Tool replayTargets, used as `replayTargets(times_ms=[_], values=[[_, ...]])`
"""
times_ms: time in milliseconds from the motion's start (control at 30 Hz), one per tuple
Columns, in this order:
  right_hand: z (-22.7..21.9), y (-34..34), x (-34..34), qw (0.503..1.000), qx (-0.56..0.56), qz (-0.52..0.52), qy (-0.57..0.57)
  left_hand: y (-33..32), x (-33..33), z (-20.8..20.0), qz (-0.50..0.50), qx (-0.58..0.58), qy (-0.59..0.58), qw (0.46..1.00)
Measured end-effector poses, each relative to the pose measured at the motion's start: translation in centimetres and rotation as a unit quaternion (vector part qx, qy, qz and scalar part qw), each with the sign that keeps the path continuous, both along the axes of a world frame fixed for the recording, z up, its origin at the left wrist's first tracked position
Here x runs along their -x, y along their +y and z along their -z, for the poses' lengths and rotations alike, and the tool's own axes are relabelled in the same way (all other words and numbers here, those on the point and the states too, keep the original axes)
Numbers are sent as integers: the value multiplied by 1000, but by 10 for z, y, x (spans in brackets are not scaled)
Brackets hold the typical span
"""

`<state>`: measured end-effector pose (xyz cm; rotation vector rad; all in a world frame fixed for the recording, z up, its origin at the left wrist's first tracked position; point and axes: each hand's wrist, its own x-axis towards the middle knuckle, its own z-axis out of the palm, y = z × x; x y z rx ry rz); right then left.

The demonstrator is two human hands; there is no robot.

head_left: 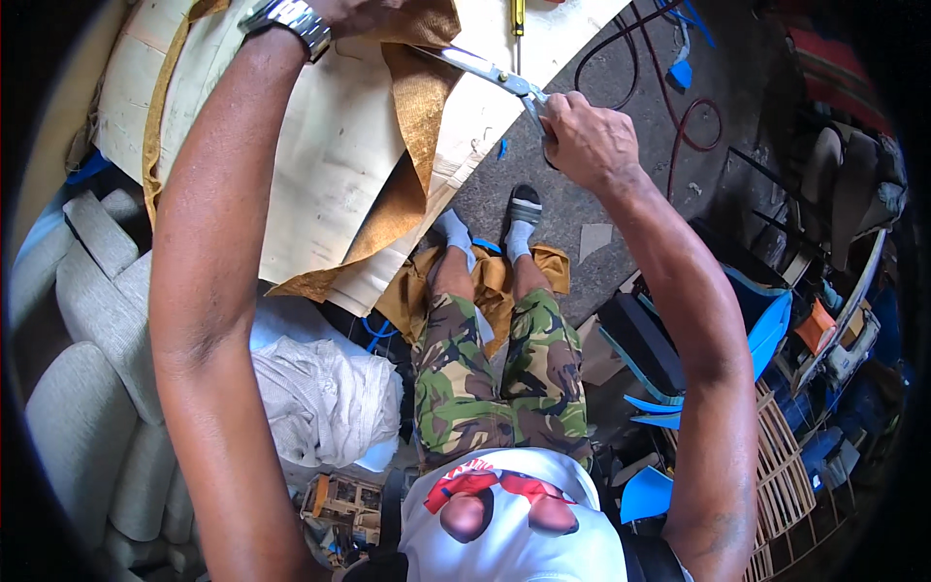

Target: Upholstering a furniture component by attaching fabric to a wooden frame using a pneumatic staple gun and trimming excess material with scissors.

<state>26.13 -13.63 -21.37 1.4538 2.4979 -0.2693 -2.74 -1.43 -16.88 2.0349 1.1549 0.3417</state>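
My right hand [593, 144] is closed round the handles of a pair of metal scissors [485, 70]. The blades point left and reach under the edge of a golden-brown fabric [419, 107]. At the top edge of the view my left hand [354, 14], below a metal wristwatch [291, 21], grips the same fabric; its fingertips are partly cut off by the picture's edge. A long strip of the fabric hangs down across a pale board-like work surface [325, 184] and curls at its lower end.
A yellow-handled screwdriver [519, 21] lies on the work surface. Grey cushions [92, 407] are piled at the left, near a bundle of whitish cloth [325, 398]. More brown fabric [485, 291] lies on the floor round my feet. A dark red hose [684, 136] loops across the floor.
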Motion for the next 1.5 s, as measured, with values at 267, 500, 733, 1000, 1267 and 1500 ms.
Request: replayTargets(times_ms=[267,500,733,1000,1267,1500], values=[[-77,-82,-13,895,264,204,297,-20,64,60,-346,13,-60,936],[-132,-113,0,605,511,423,440,-63,46,50,-537,-101,-134,827],[-121,-103,-21,500,491,473,535,-121,-37,20,-473,74,74,875],[-100,-125,3,312,634,383,594,-29,-25,22,-508,374,-141,763],[-106,-148,117,286,578,405,649,-22,-43,-3,-287,405,20,868],[-55,-133,182,369,400,474,692,-25,-37,21,-302,479,-67,822]])
